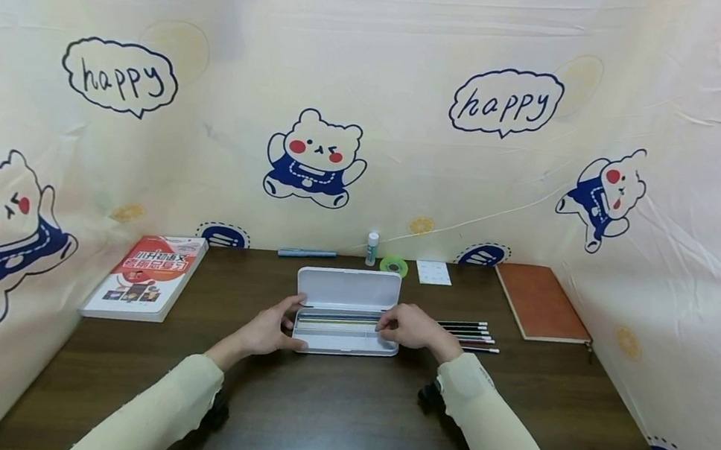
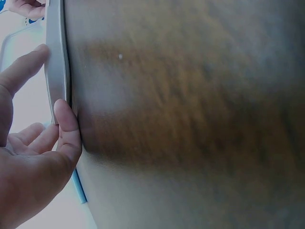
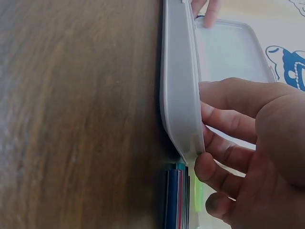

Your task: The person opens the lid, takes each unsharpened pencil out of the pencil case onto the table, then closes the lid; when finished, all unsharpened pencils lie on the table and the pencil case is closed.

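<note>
From the head, an open, shallow white rectangular pencil case [image 1: 348, 291] stands past the middle of the dark brown wood-grain table [image 1: 323, 416], toward the far edge, its lid raised behind; slim pencils [image 1: 337, 320] lie inside. The left hand [image 1: 270, 326] grips its left end, thumb at the near corner and fingers behind. The right hand [image 1: 414, 327] is bent over its right end, fingertips inside; whether they pinch anything cannot be told. Just beyond that hand lie several slim dark pencils with white ends [image 1: 475, 340]. A thick white book with a red-printed cover [image 1: 145, 277] lies at the table's far left corner, a reddish-brown notebook [image 1: 543, 304] at the far right one. Along the far edge are a blue pen [image 1: 307, 254], an upright white-capped glue stick [image 1: 372, 249], a round green tape roll [image 1: 394, 266] and a small white paper [image 1: 433, 273]. From the left wrist, two digits of that hand touch the case's wall. From the right wrist, the fingers bend apart along the case's rim, coloured pencil shafts near its corner.
</note>
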{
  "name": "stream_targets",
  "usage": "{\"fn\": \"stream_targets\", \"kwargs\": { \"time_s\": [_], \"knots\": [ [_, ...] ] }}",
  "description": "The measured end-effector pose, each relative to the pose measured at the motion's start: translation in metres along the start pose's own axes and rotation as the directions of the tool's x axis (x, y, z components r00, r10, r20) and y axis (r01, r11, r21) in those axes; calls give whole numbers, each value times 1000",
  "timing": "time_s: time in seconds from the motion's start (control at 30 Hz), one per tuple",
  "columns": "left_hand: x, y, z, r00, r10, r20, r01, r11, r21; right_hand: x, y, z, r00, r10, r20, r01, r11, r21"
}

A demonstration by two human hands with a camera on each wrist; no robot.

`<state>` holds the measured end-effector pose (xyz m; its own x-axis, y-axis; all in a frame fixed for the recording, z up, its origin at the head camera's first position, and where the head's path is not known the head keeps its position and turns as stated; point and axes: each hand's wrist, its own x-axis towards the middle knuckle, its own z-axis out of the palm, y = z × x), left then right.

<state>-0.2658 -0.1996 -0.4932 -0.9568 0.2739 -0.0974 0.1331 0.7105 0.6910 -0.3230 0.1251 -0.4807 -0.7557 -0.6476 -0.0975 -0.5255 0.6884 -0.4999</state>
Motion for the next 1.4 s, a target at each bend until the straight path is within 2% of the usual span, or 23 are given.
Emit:
{"fn": "stream_targets", "kwargs": {
  "time_s": [0.33, 0.57, 0.83, 1.13, 1.4],
  "knots": [
    [2, -1, 1, 1000, -11, 1, 11, 1000, 8, 1, 0, 1, 999, 51, -1, -51, 999, 19],
    [2, 0, 1, 1000, -13, 0, 13, 1000, 5, 1, 0, 0, 999, 23, -36, -23, 1000, 3],
    [2, -1, 1, 1000, -11, -1, 11, 1000, 5, -2, 1, -5, 998, 24, -57, -21, 998, 53],
    [1, -1, 1, 1000, -12, -1, 12, 1000, 5, -14, 16, -17, 996, 2, -88, 7, 995, 97],
    [2, 0, 1, 1000, -18, -3, 18, 1000, 2, -34, 33, -26, 991, -14, -129, 29, 993, 111]
  ]
}}
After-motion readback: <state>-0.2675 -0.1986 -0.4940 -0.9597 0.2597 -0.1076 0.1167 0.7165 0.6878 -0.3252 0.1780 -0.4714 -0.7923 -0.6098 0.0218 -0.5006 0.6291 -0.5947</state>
